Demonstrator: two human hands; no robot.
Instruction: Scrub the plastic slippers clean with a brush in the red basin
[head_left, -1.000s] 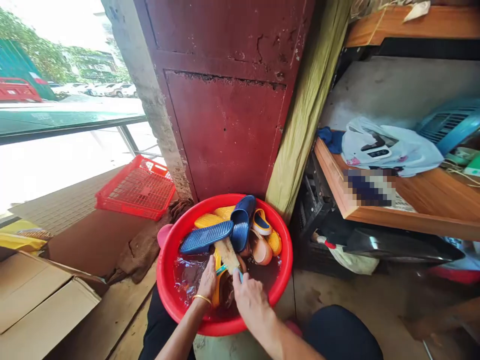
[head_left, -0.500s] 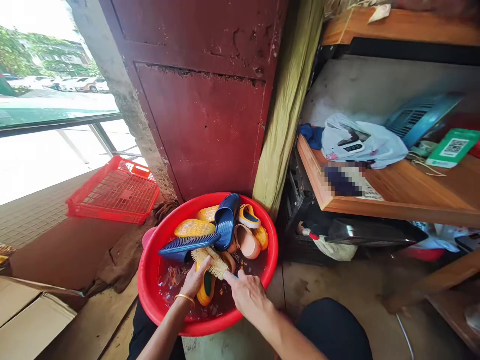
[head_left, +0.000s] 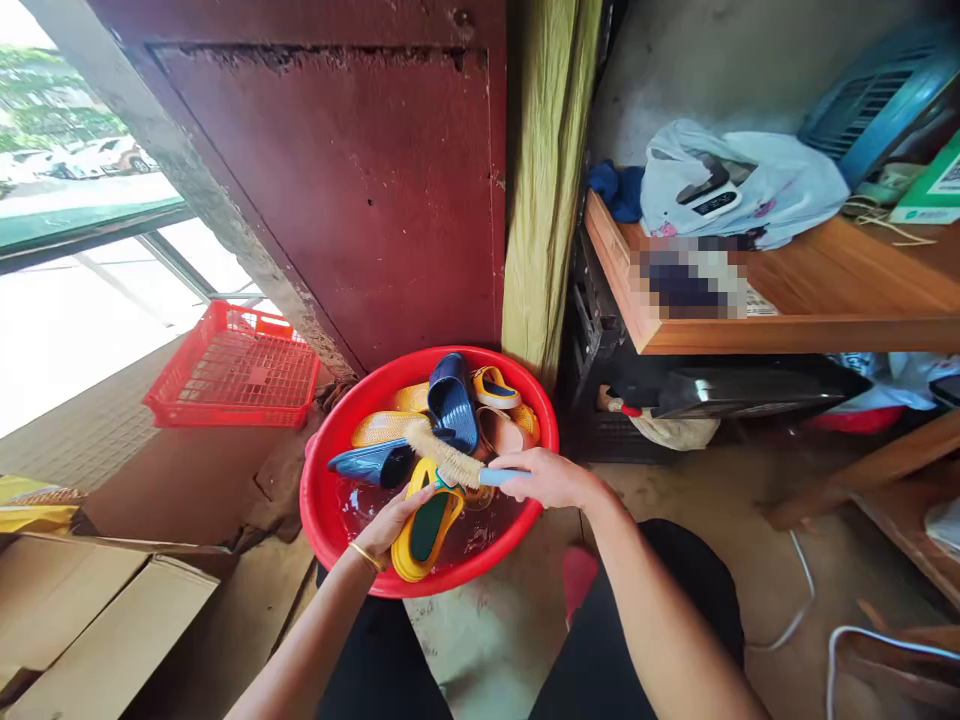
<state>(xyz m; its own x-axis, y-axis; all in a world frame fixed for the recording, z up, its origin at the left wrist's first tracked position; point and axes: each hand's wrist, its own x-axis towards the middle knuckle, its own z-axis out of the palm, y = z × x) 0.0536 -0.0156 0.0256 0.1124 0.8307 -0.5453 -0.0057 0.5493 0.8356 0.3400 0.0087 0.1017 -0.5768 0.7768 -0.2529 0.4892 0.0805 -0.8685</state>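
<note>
My left hand [head_left: 396, 522] grips a yellow slipper [head_left: 427, 535] with a dark green insole, tilted over the near side of a red basin [head_left: 319, 525]. In my right hand [head_left: 544, 477] is a scrub brush [head_left: 448, 458] with pale bristles and a light blue handle. Its bristled head lies across the slipper's upper end; whether it touches there I cannot tell. Behind it in the basin, a blue slipper [head_left: 452, 405] leans upright and another blue slipper [head_left: 375, 462] lies on its side. Several yellow slippers and a pinkish-beige one [head_left: 499, 430] sit around them in dark water.
A red plastic crate [head_left: 240, 375] stands on the left, with cardboard [head_left: 112, 630] nearer me. A maroon door [head_left: 337, 200] rises behind the basin. To the right, a wooden shelf [head_left: 810, 335] holds a plastic bag [head_left: 742, 185] and a blue fan [head_left: 877, 95].
My left hand has brought the yellow slipper up from the water. The brush has swung more level, and my right hand has moved right. The view has tilted downward.
</note>
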